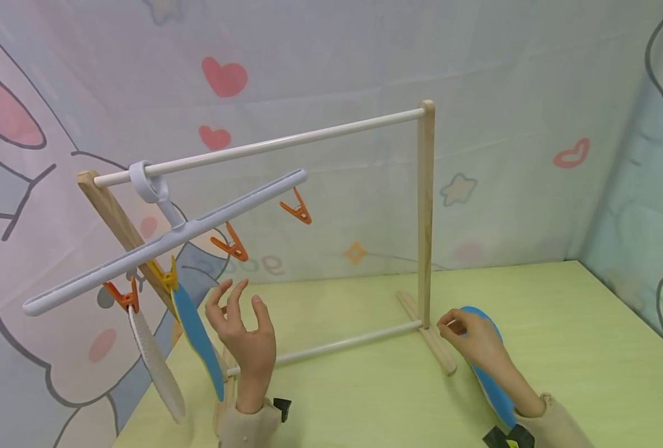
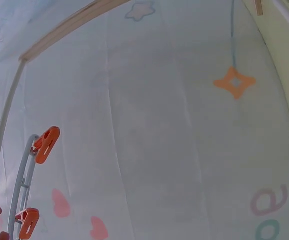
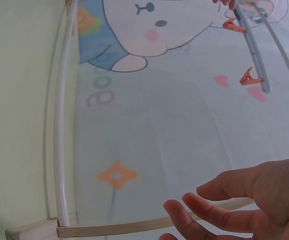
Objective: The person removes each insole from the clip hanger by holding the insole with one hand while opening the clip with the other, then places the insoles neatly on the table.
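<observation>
A grey-white clip hanger [image 1: 180, 235] hangs by its ring from the rack's top bar, tilted with its left end low. An orange clip [image 1: 124, 295] on it bears a white insole-shaped piece [image 1: 155, 367]; a yellow clip [image 1: 166, 274] bears a blue one [image 1: 197, 339]. Two more orange clips [image 1: 232, 244] hold nothing. My left hand [image 1: 247, 345] is raised below them, fingers loosely bent, apart from the hanger. My right hand [image 1: 477, 339] hovers over another blue insole-shaped piece [image 1: 494, 389] at the right; its fingers [image 3: 229, 185] are relaxed around nothing.
The wooden rack's right post [image 1: 425, 218] and its foot [image 1: 438, 351] stand left of my right hand. A low white bar [image 1: 348, 344] runs between the posts. Behind the pale green table [image 1: 578, 348] hangs a printed cloth [image 1: 331, 68].
</observation>
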`<state>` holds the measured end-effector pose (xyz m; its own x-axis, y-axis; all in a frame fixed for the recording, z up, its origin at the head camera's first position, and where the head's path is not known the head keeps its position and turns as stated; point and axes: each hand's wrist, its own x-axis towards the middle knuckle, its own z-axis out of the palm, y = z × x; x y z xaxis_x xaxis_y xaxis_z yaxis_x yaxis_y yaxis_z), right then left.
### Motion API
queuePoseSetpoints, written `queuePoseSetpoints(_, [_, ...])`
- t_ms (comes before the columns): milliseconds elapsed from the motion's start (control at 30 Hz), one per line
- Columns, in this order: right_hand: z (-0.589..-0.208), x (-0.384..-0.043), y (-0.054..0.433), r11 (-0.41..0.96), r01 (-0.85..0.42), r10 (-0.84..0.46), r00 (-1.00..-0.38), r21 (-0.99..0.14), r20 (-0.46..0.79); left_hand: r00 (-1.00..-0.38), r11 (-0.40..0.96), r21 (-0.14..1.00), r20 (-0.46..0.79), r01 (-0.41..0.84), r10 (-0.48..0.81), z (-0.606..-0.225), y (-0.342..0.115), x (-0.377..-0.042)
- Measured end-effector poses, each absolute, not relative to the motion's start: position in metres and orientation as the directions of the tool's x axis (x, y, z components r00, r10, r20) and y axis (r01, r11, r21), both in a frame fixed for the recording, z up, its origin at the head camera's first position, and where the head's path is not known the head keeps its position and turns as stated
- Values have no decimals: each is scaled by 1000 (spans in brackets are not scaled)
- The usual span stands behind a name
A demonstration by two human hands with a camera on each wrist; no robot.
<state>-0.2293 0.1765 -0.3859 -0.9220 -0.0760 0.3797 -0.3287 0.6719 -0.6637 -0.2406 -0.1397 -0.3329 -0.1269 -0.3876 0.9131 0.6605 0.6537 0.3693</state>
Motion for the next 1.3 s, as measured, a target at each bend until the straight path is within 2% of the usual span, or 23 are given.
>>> queuePoseSetpoints(200, [-386, -230, 177, 673, -324, -80, -925, -664, 371, -76, 688, 400, 889, 606, -451, -327, -148, -239])
queuePoseSetpoints(400, [-385, -230, 178, 674, -319, -86, -930, -666, 359, -80, 685, 454, 860, 570, -503, -321, -157, -236])
queuePoseSetpoints(567, [-384, -230, 178, 680, -302, -81, -937, -668, 340, -127, 697, 505, 845, 509, -520, -317, -162, -232])
queuePoseSetpoints(967, [-385, -230, 180, 675, -305, -82, -936, -672, 342, -297, 675, 619, 785, 402, -544, -305, -173, -231])
queuePoseSetpoints(1300, [-386, -230, 181, 674, -299, -75, -937, -676, 341, -360, 639, 657, 754, 400, -549, -297, -175, -228])
